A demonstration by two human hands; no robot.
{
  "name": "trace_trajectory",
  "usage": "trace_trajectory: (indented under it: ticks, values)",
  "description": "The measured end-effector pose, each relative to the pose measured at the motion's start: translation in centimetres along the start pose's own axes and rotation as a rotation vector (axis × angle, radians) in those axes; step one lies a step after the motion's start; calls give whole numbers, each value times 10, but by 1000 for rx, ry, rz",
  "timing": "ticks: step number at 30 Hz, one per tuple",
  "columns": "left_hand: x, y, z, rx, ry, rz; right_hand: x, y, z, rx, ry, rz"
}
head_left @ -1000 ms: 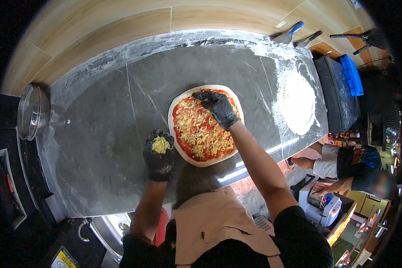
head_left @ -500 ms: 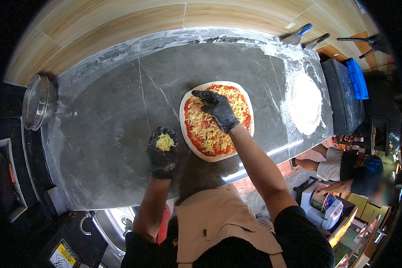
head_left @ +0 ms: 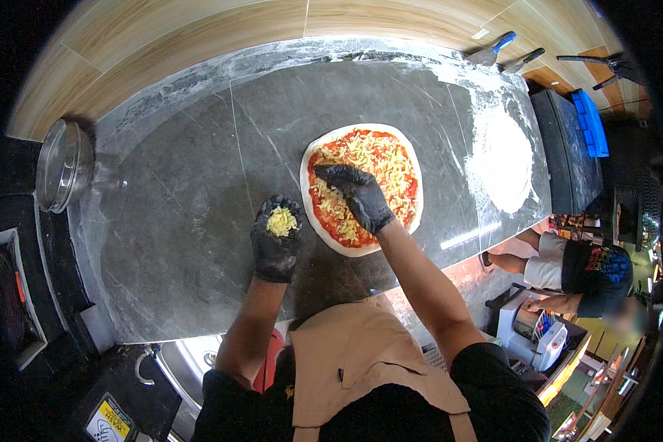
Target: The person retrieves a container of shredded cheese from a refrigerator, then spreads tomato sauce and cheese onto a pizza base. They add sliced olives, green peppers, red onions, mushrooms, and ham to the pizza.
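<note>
A round, unbaked pizza (head_left: 330, 239) lies on the dark stone counter, its pale dough rim bare around red sauce and scattered shredded cheese. My left hand (head_left: 275, 254), in a black glove, is palm up to the left of the pizza, fingers curled around a small heap of shredded cheese (head_left: 281, 221). Over the left half of the pizza is my right hand (head_left: 361, 197), also black-gloved, close above the cheese. Its fingers point left and are drawn together; whatever they may pinch is hidden beneath them.
White flour (head_left: 502, 162) is heaped at the counter's right end. Stacked metal sieves or pans (head_left: 65, 168) stand at the left edge. Scrapers (head_left: 493, 50) lean at the back wall. Front left is a sink (head_left: 188, 365). Another person (head_left: 567, 265) works at a machine off to the right.
My right hand has shifted slightly down over the pizza, its thumb and fingers coming closer together. My left hand, still holding cheese, has moved a little up and right.
</note>
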State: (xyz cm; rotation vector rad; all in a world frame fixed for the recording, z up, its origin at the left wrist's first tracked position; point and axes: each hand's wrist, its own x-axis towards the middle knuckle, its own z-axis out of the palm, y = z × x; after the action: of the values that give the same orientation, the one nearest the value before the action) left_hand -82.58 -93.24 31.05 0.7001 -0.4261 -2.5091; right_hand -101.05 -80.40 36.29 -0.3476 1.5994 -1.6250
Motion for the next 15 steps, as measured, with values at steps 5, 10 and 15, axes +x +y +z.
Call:
trace_trajectory:
  ticks: [5, 10, 15]
  values:
    - [-2, -1, 7, -67, -140, -37, -25, 15, 1, -219, -11, -38]
    - [0, -2, 13, -250, -53, -162, -51, 17, -2, -195, -76, -45]
    - [-3, -33, 27, 252, -6, 29, -69, 14, -12, -12, 1, -116]
